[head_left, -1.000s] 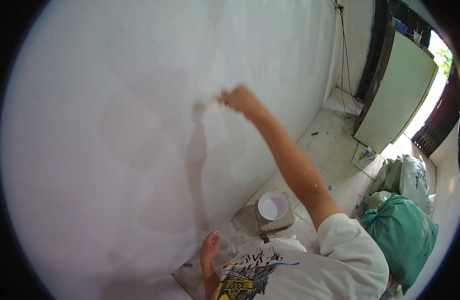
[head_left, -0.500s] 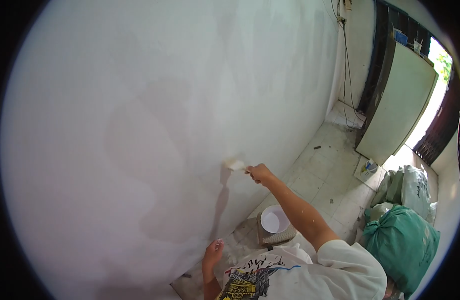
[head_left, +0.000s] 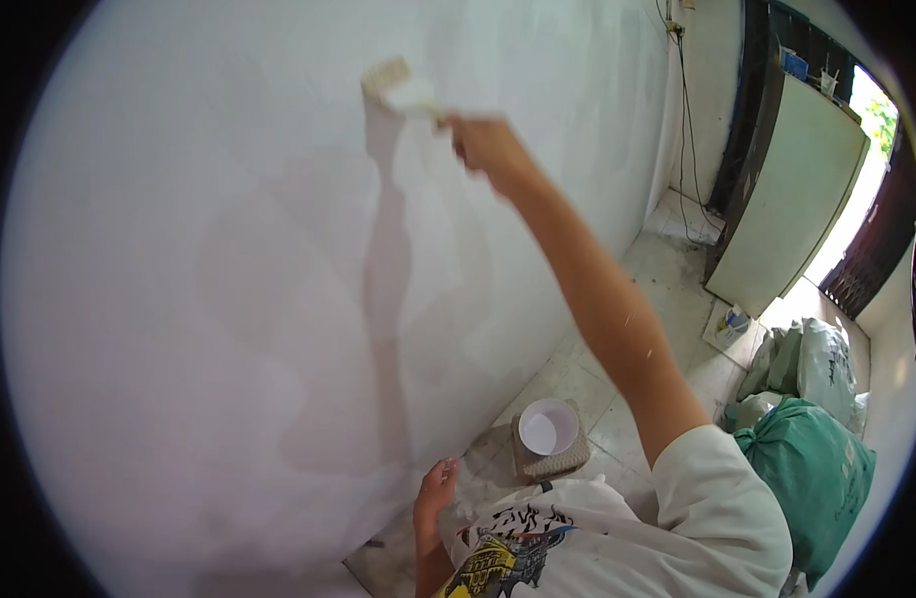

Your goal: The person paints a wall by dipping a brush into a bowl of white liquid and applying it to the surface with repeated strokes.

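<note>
My right hand (head_left: 488, 149) is closed around the handle of a wide paintbrush (head_left: 406, 92), held high with the arm stretched out. The pale bristles meet the white wall (head_left: 278, 229), or come very near it; the brush casts a shadow down the surface. Damp-looking darker patches mark the wall's middle. Low down, close to the wall, my left hand (head_left: 438, 485) hangs with loosely bent fingers and nothing visible in it. White specks show on its fingertips. Between my arms and below them, a white bucket (head_left: 548, 429) with whitish liquid stands on a beige block-like support (head_left: 567, 463).
Green sacks (head_left: 816, 478) and pale filled bags (head_left: 826, 359) sit at the right. A tall pale cabinet (head_left: 791, 199) stands by the bright doorway, with a small container (head_left: 734, 322) at its foot. Cables (head_left: 685, 130) hang in the far corner above the tiled floor (head_left: 667, 279).
My right hand has carried the paintbrush up and to the left along the wall, from low down to high. My left hand has shifted slightly to the right.
</note>
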`<state>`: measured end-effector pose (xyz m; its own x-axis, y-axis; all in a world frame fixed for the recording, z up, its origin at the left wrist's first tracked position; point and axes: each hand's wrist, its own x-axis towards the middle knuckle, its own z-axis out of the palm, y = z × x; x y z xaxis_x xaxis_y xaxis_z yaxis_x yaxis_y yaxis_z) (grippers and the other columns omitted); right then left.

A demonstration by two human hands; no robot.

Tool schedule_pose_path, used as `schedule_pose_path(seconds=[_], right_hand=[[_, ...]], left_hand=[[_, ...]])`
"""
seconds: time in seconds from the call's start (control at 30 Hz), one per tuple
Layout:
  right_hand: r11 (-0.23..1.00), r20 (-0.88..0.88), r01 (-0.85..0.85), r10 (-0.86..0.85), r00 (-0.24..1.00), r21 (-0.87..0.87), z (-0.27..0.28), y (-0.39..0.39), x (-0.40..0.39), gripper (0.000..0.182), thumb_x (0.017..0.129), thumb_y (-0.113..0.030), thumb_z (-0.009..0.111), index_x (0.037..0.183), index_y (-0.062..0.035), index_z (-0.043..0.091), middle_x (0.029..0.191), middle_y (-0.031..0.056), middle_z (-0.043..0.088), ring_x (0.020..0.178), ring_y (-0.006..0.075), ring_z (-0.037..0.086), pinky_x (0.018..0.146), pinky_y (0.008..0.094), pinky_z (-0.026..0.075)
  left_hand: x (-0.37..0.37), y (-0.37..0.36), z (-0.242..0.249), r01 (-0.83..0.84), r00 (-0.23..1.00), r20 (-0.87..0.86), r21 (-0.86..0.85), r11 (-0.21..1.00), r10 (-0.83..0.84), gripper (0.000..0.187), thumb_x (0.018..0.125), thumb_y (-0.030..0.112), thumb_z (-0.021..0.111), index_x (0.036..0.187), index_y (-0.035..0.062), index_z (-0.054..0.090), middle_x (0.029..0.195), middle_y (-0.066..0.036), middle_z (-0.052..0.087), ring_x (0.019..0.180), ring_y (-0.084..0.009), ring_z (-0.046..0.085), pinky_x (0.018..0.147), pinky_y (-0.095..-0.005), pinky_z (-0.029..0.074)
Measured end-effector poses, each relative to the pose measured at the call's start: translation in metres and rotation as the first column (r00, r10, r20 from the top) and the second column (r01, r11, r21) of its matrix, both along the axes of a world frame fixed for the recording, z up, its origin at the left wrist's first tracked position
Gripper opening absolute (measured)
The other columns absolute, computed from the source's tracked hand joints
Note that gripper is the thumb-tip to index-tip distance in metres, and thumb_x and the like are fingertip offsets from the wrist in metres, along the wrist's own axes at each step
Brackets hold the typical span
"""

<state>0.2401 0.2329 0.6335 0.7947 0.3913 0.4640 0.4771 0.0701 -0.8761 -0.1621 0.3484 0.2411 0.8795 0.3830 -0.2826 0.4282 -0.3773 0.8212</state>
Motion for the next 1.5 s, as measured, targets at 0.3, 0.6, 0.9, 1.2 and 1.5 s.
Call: schedule_pose_path(seconds=[0.3,0.6,0.9,1.2,1.5], right_hand=[[0.705,-0.314,-0.006,-0.307,0.898,-0.709,-0.599,-0.028,-0.115,0.028,0.085,-0.023,0.06,0.083,0.0032,0.069,0.078,0.0196,0.068,0.074,0.0328,0.064,0.069,0.0428,0.048],[0.439,-0.237,-0.015,-0.455,0.859,-0.898,-0.569,-0.163,-0.157,0.036,0.089,-0.033,0.054,0.094,0.0,0.066,0.085,0.0265,0.066,0.082,0.0438,0.064,0.074,0.0514,0.052],[0.293,-0.28,-0.18,-0.349,0.894,-0.939,-0.706,-0.147,-0.15,0.028,0.088,-0.026,0.052,0.098,-0.0072,0.07,0.084,0.0192,0.069,0.08,0.0379,0.067,0.073,0.0474,0.054],[0.265,-0.314,-0.241,-0.281,0.907,-0.934,-0.763,-0.133,-0.156,0.027,0.089,-0.026,0.052,0.091,-0.005,0.069,0.082,0.0232,0.068,0.078,0.0391,0.067,0.073,0.0474,0.054],[0.248,-0.28,-0.206,-0.313,0.907,-0.946,-0.73,-0.15,-0.166,0.022,0.087,-0.021,0.051,0.09,-0.006,0.068,0.082,0.0193,0.069,0.079,0.0364,0.069,0.072,0.0473,0.055]], left_hand=[[0.0,-0.023,-0.007,0.13,0.991,-0.024,-0.016,0.991,-0.13,0.036,0.095,0.029,0.056,0.114,-0.0015,0.06,0.105,-0.019,0.068,0.096,-0.0278,0.067,0.084,-0.036,0.051],[0.016,-0.078,-0.138,0.292,0.954,-0.11,0.156,0.944,-0.277,0.05,0.092,0.027,0.059,0.13,-0.0028,0.047,0.135,-0.024,0.048,0.122,-0.0387,0.049,0.1,-0.0439,0.042],[0.094,-0.134,-0.275,0.524,0.849,-0.278,0.333,0.784,-0.449,0.078,0.089,0.028,0.059,0.151,0.0031,0.019,0.159,-0.014,0.011,0.146,-0.0322,0.016,0.114,-0.0492,0.024],[0.104,-0.146,-0.308,0.567,0.806,-0.417,0.34,0.75,-0.421,0.084,0.089,0.032,0.058,0.153,0.0058,0.01,0.161,-0.01,0.003,0.147,-0.0321,0.007,0.115,-0.0542,0.017],[0.108,-0.143,-0.304,0.591,0.782,-0.423,0.275,0.758,-0.457,0.086,0.089,0.034,0.058,0.153,0.0045,0.009,0.161,-0.012,-0.001,0.147,-0.0358,0.001,0.115,-0.0584,0.011]])
